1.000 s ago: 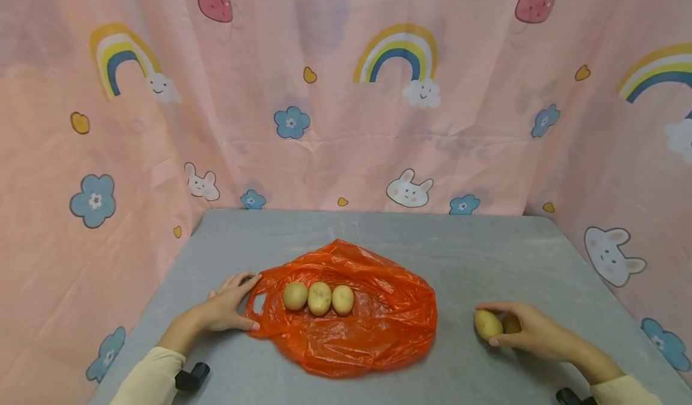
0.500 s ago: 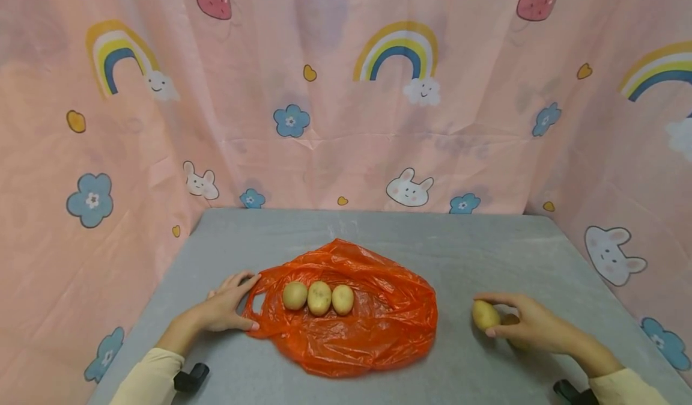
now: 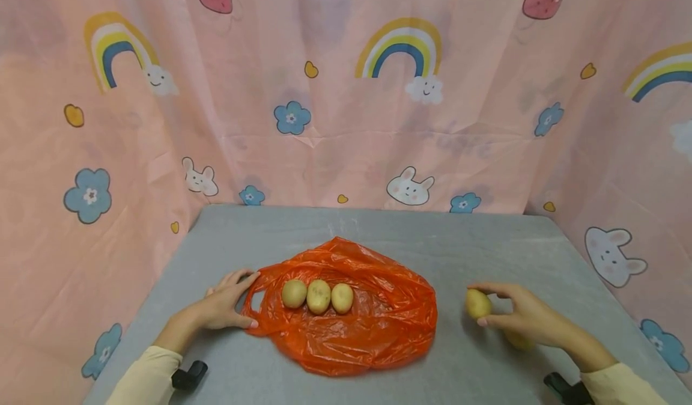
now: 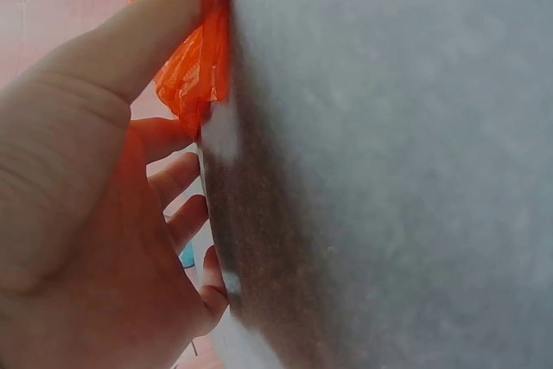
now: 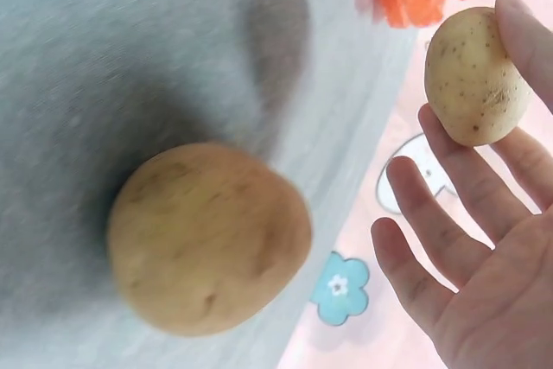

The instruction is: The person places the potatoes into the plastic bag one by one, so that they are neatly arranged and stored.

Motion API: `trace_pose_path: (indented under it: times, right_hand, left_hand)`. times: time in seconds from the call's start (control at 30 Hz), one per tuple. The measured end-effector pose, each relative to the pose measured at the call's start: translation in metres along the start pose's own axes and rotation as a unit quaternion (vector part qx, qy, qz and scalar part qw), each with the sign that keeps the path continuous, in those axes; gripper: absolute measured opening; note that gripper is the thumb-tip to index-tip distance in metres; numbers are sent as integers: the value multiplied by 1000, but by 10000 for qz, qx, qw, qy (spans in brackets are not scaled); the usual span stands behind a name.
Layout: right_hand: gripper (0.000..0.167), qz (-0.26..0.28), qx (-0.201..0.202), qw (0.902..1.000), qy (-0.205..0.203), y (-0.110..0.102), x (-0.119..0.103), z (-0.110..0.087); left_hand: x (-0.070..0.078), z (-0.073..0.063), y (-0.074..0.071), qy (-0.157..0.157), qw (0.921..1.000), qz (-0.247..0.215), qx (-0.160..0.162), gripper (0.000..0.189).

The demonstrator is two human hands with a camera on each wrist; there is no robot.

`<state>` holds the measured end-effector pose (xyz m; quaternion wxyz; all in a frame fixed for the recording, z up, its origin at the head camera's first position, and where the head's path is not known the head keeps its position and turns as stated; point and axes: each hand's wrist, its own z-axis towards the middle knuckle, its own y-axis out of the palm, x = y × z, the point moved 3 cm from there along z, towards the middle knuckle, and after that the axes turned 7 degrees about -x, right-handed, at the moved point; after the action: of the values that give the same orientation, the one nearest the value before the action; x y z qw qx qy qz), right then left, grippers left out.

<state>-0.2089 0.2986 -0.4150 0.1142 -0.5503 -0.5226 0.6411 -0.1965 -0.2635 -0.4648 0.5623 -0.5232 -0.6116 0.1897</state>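
Note:
In the head view my left hand (image 3: 220, 307) is spread at the left end of an orange plastic bag (image 3: 367, 339), its thumb and index finger resting on the handle parts. Three potatoes (image 3: 319, 297) lie in a row on the bag. Off to the bag's right, my right hand (image 3: 527, 315) pinches a potato (image 5: 473, 75) between thumb and fingertips, held above the table. Another potato (image 5: 207, 239) sits on the tabletop beneath that hand, mostly hidden in the head view. The left wrist view shows the thumb against the bag's orange film (image 4: 186, 71).
A grey table (image 3: 432, 243) carries everything. Pink printed curtain (image 3: 346, 152) hangs behind it and along both sides. Black wrist straps (image 3: 189, 376) show at the cuffs of the light sleeves.
My right hand has lifted its potato off the table, away from the other one, and moved slightly left and farther from me. The left hand and bag have stayed in place.

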Motion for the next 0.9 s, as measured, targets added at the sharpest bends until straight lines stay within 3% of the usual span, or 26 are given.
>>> trace_pose_path:
  times: [0.33, 0.9]
  right_hand:
    - [55, -109, 425, 9989, -138, -2, -19, 13]
    - [55, 317, 637, 9969, -337, 6, -46, 36]
  left_hand:
    - [-1, 0, 1, 11, 10000, 44, 21, 107]
    - [-2, 0, 0, 56, 10000, 63, 45, 108]
